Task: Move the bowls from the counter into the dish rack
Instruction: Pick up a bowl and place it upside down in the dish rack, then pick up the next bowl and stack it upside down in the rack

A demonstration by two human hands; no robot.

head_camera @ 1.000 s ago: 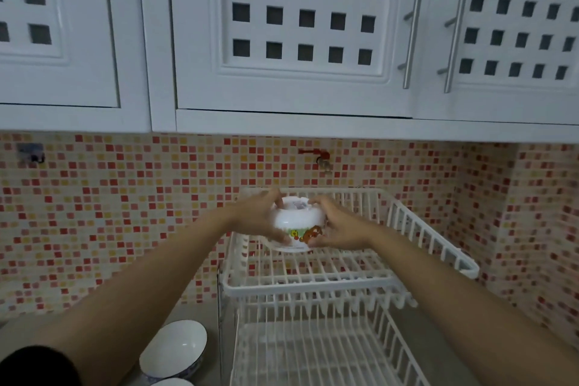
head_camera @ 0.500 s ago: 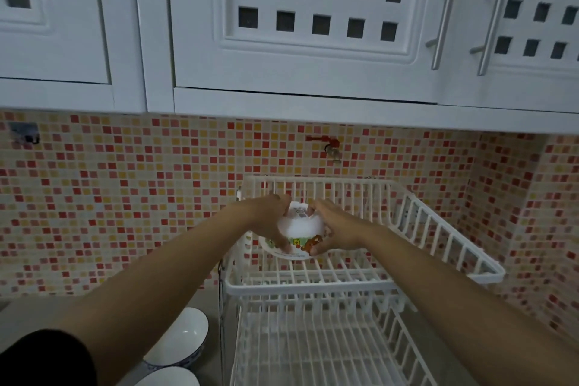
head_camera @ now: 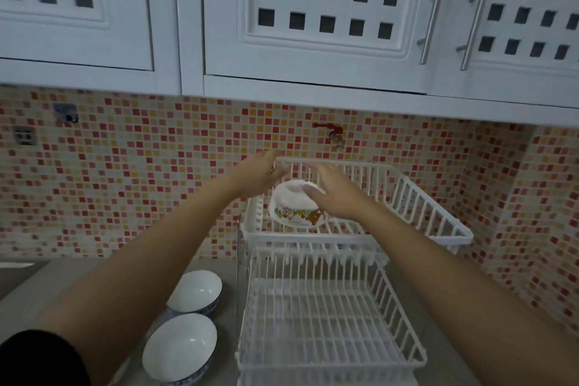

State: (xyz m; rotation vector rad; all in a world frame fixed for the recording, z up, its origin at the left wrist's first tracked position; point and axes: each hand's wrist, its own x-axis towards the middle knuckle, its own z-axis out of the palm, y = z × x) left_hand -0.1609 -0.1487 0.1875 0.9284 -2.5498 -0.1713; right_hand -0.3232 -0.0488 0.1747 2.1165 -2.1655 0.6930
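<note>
A small white ceramic bowl with cartoon animals printed round its side (head_camera: 296, 205) sits upside down, tilted, in the upper tier of the white wire two-tier dish rack (head_camera: 438, 216). The right hand (head_camera: 336, 194) lies against its right side with fingers spread loose; the left hand (head_camera: 261, 177) is blurred – open, just beside the bowl, contact unclear. Two white bowls with blue-patterned outsides (head_camera: 195, 291) (head_camera: 180, 347) stand on the grey counter (head_camera: 47, 288) – left of the rack.

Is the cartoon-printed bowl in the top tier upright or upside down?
Upside down and tilted: the cartoon-printed bowl shows its foot ring on top, rim down in the dish rack.
</note>
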